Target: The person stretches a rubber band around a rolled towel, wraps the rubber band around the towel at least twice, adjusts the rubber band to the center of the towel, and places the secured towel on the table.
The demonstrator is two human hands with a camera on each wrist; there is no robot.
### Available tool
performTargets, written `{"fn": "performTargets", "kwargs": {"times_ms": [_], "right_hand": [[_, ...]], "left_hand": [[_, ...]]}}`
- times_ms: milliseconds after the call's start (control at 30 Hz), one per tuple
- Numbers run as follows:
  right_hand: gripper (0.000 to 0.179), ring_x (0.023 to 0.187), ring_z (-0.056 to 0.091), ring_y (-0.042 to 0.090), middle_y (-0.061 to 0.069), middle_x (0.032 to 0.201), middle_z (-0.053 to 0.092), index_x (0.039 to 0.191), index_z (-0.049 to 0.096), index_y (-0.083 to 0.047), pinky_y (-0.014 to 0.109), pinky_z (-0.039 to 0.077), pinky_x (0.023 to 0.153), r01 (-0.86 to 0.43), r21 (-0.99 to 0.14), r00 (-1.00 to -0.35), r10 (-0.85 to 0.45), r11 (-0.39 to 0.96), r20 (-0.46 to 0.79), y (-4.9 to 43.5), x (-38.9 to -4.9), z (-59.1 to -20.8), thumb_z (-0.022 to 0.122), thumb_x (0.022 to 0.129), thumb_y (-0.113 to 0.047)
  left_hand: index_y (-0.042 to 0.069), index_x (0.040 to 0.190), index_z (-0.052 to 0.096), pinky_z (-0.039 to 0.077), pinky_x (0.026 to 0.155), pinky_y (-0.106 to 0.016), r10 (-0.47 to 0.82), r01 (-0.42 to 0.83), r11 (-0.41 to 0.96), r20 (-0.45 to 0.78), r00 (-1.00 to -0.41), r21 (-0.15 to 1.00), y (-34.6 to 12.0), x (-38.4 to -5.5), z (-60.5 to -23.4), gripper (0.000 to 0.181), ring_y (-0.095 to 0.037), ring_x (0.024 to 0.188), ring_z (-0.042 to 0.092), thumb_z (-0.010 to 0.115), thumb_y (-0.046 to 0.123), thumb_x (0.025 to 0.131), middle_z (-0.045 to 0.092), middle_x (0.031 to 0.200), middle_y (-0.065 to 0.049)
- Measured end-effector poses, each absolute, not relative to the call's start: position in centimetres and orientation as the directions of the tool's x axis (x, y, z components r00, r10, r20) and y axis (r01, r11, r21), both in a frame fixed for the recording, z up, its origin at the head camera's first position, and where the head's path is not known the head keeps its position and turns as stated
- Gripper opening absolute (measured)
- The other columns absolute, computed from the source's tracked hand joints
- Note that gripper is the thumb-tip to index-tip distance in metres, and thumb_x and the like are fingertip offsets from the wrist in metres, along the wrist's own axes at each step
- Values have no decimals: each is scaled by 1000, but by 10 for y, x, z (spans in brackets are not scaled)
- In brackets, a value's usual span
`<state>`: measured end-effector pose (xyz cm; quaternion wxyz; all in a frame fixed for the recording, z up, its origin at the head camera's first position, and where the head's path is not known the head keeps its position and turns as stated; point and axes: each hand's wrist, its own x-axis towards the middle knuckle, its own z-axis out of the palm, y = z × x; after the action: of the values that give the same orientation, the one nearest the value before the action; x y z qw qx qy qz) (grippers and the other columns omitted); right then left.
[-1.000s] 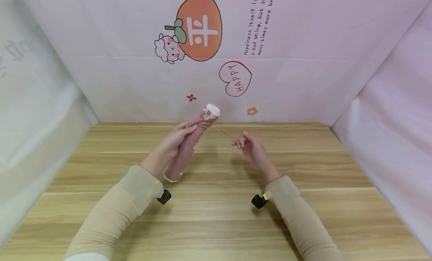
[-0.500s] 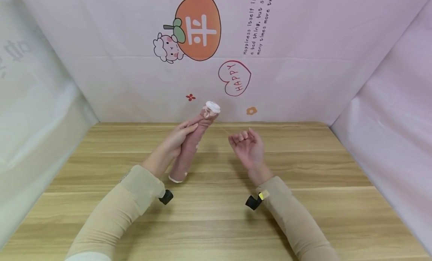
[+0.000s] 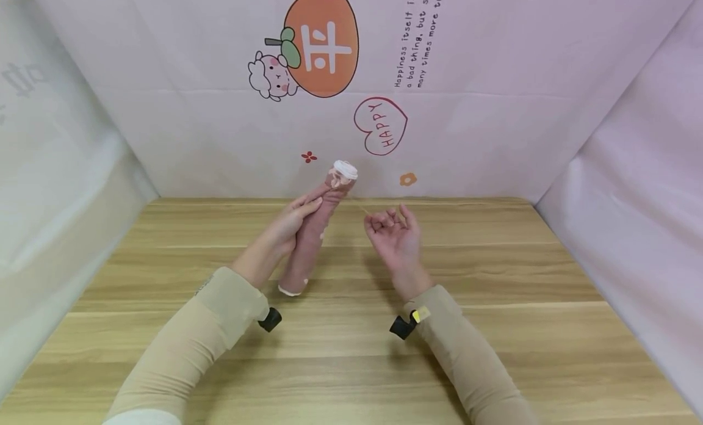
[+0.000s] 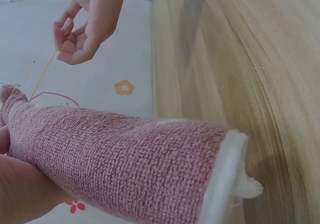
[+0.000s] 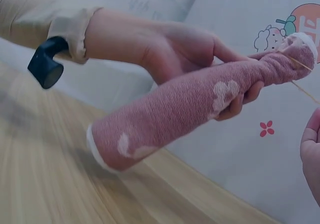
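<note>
A dusty-pink terry towel (image 3: pixel 310 248) with white patches and white edging is rolled into a tube, held tilted above the table. My left hand (image 3: pixel 285 226) grips it near its upper end, thumb along the top and fingers curled round beneath, as the right wrist view shows. Around the narrowed end, below the bunched white tip (image 3: pixel 345 170), sits a thin yellowish rubber band (image 5: pixel 304 91). It stretches off to my right hand (image 3: pixel 396 239), whose curled fingers hold its far part. In the left wrist view the taut band (image 4: pixel 44 75) runs from the towel up to those fingers.
Underneath lies a wood-grain table (image 3: pixel 351 364). A white cloth backdrop (image 3: pixel 467 138) with printed drawings and lettering rises at the table's back edge, close behind the towel's tip. White cloth also hangs at both sides. Black wrist cameras (image 3: pixel 270 320) sit at the cuffs.
My right hand has moved left toward the towel and turned palm up, with the rubber band still hooked. The towel's lower end has swung slightly right in my left hand's steady grip.
</note>
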<state>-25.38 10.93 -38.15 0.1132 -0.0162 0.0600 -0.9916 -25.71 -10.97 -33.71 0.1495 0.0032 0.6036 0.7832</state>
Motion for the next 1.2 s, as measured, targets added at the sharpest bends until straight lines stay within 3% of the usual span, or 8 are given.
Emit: {"fn": "performTargets", "kwargs": {"times_ms": [300,467,633,800,967,1100,1200], "right_hand": [[34,61,47,19,4,63,45,101,65,0,38,47,79,193,26,-977,-194,-981,-93,101,-257,-376,44,111,-24],[24,56,41,14,1,63,43,125,56,-3,34,43,73,148,42,-981,-152,-988,-117,95,-259,-370,44,110,-18],[35,51,34,11,2,63,49,145,46,-6,28,40,62,112,109,-984,-125,-988,-124,89,-261,-361,43,111,-13],[35,49,33,9,7,70,60,144,49,-3,25,38,56,85,187,-982,-114,-979,-148,86,-261,-356,42,111,-10],[23,51,35,11,11,92,70,126,55,2,25,40,55,79,207,-977,-117,-975,-177,87,-262,-354,42,110,-6],[39,58,43,13,10,131,64,143,47,-1,23,38,54,72,211,-980,-108,-975,-168,87,-262,-351,37,106,2],[65,66,51,15,6,153,50,156,37,-5,23,40,56,48,201,-980,-85,-978,-178,86,-262,-348,39,92,11]], "left_hand": [[2,154,41,53,66,-23,243,-227,-219,-172,-955,949,-108,-257,-337,48,-11,71,63,49,18,110,66,84,2],[2,156,38,53,66,-24,261,-216,-199,-161,-952,956,-108,-257,-339,50,-11,72,63,49,17,109,67,88,2],[2,154,40,53,66,-24,265,-213,-204,-155,-952,956,-108,-256,-339,49,-12,72,63,49,17,109,67,86,2],[0,151,42,53,66,-23,279,-206,-196,-147,-949,959,-107,-256,-339,46,-12,72,63,49,17,109,67,85,2],[-1,153,41,54,68,-23,304,-177,-168,-120,-945,970,-108,-257,-341,47,-11,75,64,48,16,110,67,90,3],[-2,151,42,53,69,-23,302,-155,-151,-103,-948,976,-107,-256,-340,45,-10,76,63,49,16,109,66,90,3],[-2,149,44,53,68,-23,311,-146,-148,-94,-946,978,-106,-256,-339,43,-11,73,63,48,16,109,65,87,2]]}}
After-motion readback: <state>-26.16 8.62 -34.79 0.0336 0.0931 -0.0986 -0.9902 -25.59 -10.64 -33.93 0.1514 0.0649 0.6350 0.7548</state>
